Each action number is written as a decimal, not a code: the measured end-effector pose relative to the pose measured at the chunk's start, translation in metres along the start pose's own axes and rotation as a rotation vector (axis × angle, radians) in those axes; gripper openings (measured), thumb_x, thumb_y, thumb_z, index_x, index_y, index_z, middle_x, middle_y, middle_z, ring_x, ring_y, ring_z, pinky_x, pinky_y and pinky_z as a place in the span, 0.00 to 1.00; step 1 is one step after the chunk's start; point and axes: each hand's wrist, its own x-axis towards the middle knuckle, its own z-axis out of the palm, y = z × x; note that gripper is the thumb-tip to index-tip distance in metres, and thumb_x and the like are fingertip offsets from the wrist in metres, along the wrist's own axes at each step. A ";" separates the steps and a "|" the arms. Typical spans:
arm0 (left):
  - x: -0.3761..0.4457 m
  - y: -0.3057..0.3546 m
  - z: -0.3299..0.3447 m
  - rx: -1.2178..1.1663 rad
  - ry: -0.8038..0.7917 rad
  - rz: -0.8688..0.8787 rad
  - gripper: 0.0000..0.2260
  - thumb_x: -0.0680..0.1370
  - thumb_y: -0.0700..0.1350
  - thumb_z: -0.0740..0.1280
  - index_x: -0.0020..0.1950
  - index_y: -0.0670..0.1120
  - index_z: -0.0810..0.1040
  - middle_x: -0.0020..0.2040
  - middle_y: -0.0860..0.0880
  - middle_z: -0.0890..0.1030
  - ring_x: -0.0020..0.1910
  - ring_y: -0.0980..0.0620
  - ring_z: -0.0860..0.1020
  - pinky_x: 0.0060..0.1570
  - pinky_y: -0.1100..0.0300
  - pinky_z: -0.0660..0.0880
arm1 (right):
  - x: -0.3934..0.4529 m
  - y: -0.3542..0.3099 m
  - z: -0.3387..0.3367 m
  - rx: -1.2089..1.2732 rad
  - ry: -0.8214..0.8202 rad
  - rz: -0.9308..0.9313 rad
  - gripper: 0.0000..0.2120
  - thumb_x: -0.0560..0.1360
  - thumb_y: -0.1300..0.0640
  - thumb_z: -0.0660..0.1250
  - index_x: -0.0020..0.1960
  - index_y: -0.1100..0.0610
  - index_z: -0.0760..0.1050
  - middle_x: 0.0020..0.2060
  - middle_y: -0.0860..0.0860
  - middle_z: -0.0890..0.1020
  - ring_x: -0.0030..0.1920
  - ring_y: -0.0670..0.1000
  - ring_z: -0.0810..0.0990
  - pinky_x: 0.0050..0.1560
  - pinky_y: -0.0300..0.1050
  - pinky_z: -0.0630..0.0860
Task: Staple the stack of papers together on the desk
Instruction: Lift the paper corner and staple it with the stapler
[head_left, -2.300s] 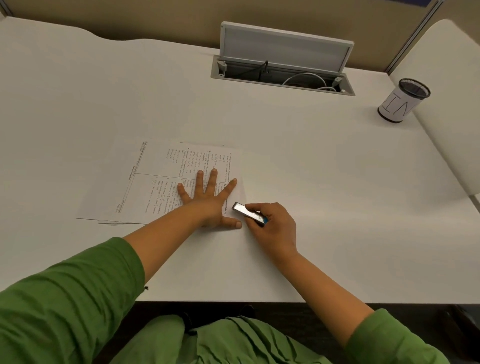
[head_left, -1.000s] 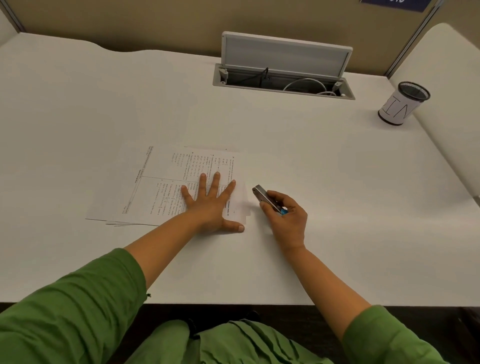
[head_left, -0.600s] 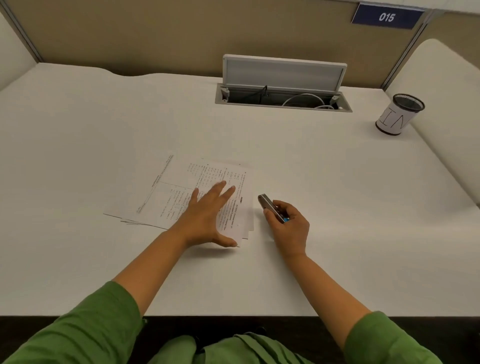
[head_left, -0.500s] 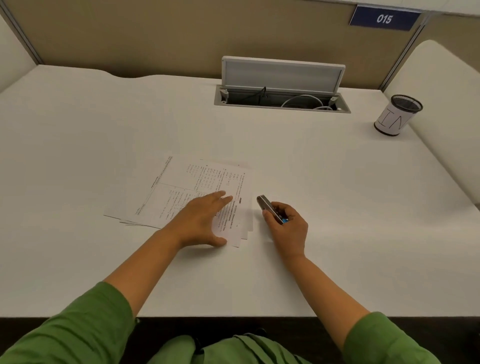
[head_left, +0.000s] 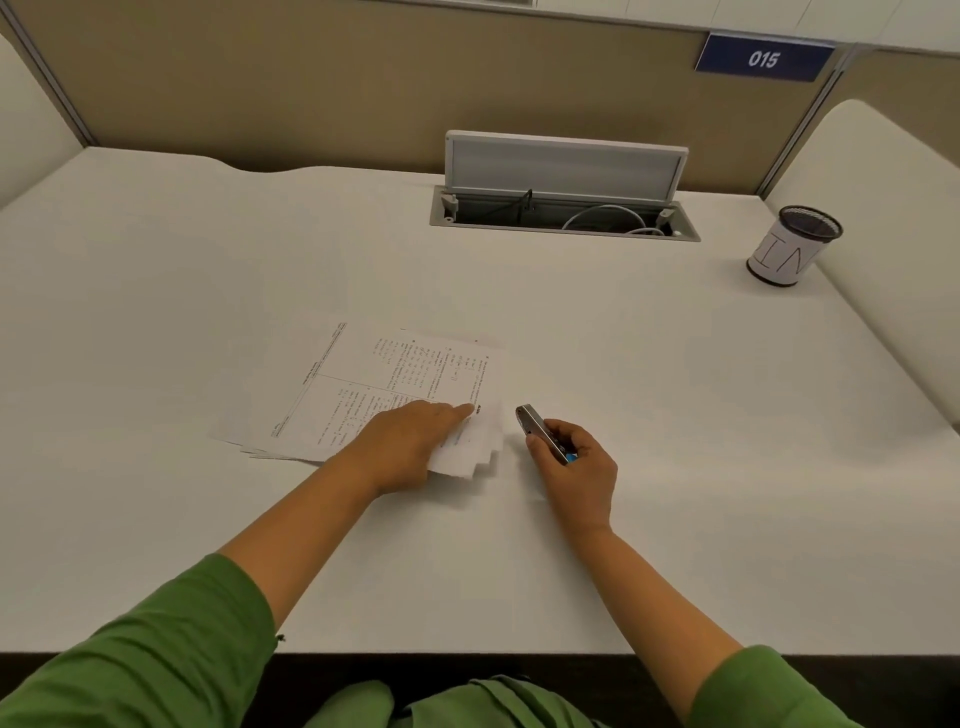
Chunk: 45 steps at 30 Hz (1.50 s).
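A stack of printed papers (head_left: 395, 382) lies on the white desk (head_left: 675, 467), its sheets fanned slightly apart at the near right corner. My left hand (head_left: 410, 447) grips that near right corner, fingers on top and thumb under the lifted edge. A small silver stapler (head_left: 540, 432) with a blue part sits in my right hand (head_left: 576, 473), just right of the papers and apart from them. The stapler's nose points up and to the left, toward the stack's right edge.
An open cable hatch (head_left: 563, 218) with a raised lid and white cables sits at the back of the desk. A mesh pen cup (head_left: 792, 244) wrapped in white paper stands at the far right. A partition wall carries a blue 015 sign (head_left: 763, 58).
My left hand went from lying flat on the papers to gripping and lifting their near right corner. The right hand drew the stapler away from the stack's edge and holds it beside it.
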 end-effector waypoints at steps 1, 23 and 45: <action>-0.001 -0.002 0.002 0.009 0.001 0.014 0.37 0.71 0.36 0.62 0.75 0.58 0.51 0.72 0.53 0.65 0.68 0.50 0.65 0.57 0.56 0.70 | 0.000 0.000 0.000 -0.002 0.000 0.001 0.09 0.69 0.59 0.72 0.48 0.51 0.79 0.40 0.39 0.80 0.44 0.36 0.77 0.44 0.21 0.69; 0.004 -0.008 -0.027 -1.331 -0.019 -0.461 0.05 0.71 0.35 0.69 0.47 0.40 0.80 0.37 0.44 0.84 0.32 0.49 0.82 0.33 0.60 0.79 | 0.014 -0.033 -0.016 0.144 -0.298 0.016 0.09 0.68 0.59 0.74 0.45 0.47 0.81 0.36 0.43 0.83 0.33 0.41 0.77 0.33 0.33 0.73; 0.001 0.003 -0.062 -1.320 -0.234 -0.453 0.04 0.73 0.34 0.66 0.47 0.39 0.78 0.40 0.41 0.82 0.36 0.44 0.80 0.39 0.53 0.80 | 0.056 -0.102 -0.027 -0.679 -0.488 -0.662 0.09 0.70 0.53 0.71 0.50 0.45 0.80 0.45 0.41 0.83 0.46 0.45 0.76 0.42 0.42 0.72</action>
